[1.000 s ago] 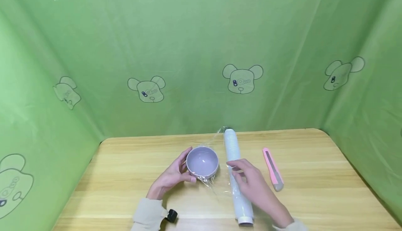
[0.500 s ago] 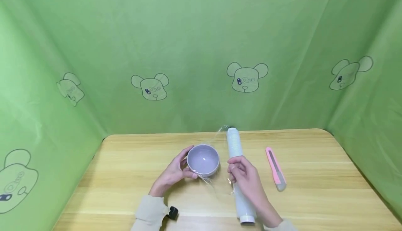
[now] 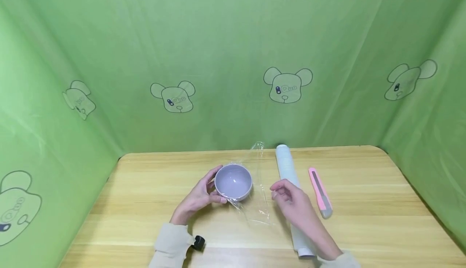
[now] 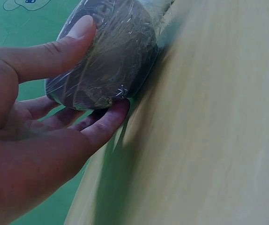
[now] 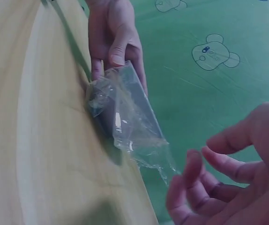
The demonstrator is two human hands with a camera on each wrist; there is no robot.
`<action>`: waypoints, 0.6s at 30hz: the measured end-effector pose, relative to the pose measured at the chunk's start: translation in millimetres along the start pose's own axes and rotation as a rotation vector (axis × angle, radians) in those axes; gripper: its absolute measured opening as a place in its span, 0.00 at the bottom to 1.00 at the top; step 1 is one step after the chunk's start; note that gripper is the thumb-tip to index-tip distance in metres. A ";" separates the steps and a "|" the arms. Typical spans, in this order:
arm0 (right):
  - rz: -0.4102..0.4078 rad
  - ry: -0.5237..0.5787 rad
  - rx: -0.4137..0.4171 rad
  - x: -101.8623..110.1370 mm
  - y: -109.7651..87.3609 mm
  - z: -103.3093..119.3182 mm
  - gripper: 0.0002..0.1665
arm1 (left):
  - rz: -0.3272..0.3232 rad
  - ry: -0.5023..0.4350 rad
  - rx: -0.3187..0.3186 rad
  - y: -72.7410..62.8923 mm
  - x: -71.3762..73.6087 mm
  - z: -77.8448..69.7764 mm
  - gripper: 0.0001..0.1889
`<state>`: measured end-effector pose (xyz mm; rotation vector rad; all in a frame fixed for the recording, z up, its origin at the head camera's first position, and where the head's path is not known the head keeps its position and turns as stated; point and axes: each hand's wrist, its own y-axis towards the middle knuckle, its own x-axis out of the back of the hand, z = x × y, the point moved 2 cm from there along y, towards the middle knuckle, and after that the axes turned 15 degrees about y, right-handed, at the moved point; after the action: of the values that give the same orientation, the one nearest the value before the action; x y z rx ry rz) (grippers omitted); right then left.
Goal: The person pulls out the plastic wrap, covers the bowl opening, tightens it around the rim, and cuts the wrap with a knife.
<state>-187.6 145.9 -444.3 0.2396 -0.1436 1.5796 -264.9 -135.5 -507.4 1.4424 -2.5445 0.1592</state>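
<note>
A lilac bowl (image 3: 233, 182) sits upright on the wooden table, gripped at its left side by my left hand (image 3: 196, 199). The thumb lies near the front of the rim, and fingers reach round the wall and under it in the left wrist view. Clear cling film (image 4: 120, 56) clings wrinkled to the bowl's outside. A loose flap of film (image 3: 260, 207) spreads out to the right. My right hand (image 3: 293, 205) hovers with loosely bent fingers just beyond that flap. Behind and below it lies the cling film roll (image 3: 287, 164), partly hidden by the hand and forearm.
A pink utility knife (image 3: 319, 191) with a grey end lies right of the roll. Green curtain walls (image 3: 225, 57) with bear-head prints enclose the table (image 3: 153, 183) at the back and sides. A small black device (image 3: 198, 242) is at the left wrist.
The roll has shifted right, away from the bowl, and the film flap's edge now stands apart from it. My right hand has moved slightly right and its fingers have loosened. The left hand keeps its grip.
</note>
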 end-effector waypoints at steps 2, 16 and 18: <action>0.039 -0.022 0.005 -3.5 -1.1 -0.9 0.08 | -0.003 -0.002 0.011 -0.3 0.2 -0.8 0.58; 0.235 -0.042 -0.115 -28.3 -8.6 -26.0 0.33 | -0.005 -0.010 0.001 0.6 0.3 -2.6 0.57; 0.229 -0.031 -0.121 -29.4 -7.7 -27.7 0.32 | -0.006 -0.019 0.001 -0.2 0.1 -2.7 0.57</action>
<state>-181.3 124.2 -478.7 0.1572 -0.2990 1.7879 -264.5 -135.1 -504.8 1.4581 -2.5553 0.1473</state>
